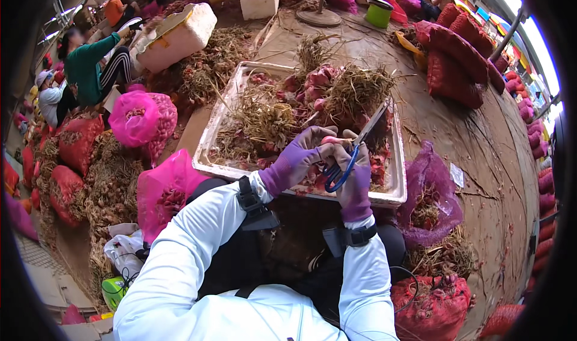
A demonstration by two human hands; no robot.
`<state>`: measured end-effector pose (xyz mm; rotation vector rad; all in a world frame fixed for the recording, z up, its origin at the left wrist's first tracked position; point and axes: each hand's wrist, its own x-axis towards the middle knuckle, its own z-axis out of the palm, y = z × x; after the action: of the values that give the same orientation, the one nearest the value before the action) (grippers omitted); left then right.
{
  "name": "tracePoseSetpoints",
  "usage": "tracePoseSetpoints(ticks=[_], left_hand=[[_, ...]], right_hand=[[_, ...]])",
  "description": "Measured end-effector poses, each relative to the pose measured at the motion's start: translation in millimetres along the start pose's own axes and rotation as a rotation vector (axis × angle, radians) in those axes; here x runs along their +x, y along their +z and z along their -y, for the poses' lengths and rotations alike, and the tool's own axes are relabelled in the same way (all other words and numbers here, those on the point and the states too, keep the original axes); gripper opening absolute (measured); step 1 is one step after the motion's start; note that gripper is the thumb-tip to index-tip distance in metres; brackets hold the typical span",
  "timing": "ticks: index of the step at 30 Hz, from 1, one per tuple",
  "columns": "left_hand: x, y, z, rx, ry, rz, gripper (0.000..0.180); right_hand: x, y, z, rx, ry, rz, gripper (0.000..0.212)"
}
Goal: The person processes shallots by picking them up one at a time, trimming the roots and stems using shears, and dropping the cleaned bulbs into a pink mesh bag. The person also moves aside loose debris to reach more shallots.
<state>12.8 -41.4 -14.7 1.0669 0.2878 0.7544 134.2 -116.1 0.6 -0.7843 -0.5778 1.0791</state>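
My left hand (296,159), in a purple and grey work glove, pinches a small reddish shallot (329,140). Its dry stem points right, toward the scissors. The fingers of my right hand (353,179), gloved alike, are wrapped round a pair of scissors (347,161) with blue handles. Their steel blades point up and to the right, and the fingertips of both hands meet close to the bulb. Below them lies a shallow white foam box (207,138), holding bunches of shallots (318,87) with dried stalks (363,88), plus loose skins and trimmings.
Pink mesh bags (165,191) stand on my left, a purple mesh bag (428,191) and a red sack (433,308) on my right. Stalk heaps (114,188) cover the left floor. Full red sacks (457,70) lean far right. A person in green (90,64) sits far left beside a tilted foam box (177,37).
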Motion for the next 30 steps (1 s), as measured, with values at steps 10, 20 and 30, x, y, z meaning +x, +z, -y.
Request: tracePoseSetpoints(ticks=[10,20,30], left_hand=[[1,5,-31,0.346,-0.201,-0.068,0.043],[1,-1,-32,0.433,0.017,0.046,0.044],[7,-22,-32,-0.149,-0.016,-0.106,0.025]], right_hand=[[-1,-3,6,-0.092,0.053,0.131,0.039],[-4,-1,3,-0.466,-0.062,0.105,0.036],[-3,-2,13,-0.483,-0.154,-0.073,0.043]])
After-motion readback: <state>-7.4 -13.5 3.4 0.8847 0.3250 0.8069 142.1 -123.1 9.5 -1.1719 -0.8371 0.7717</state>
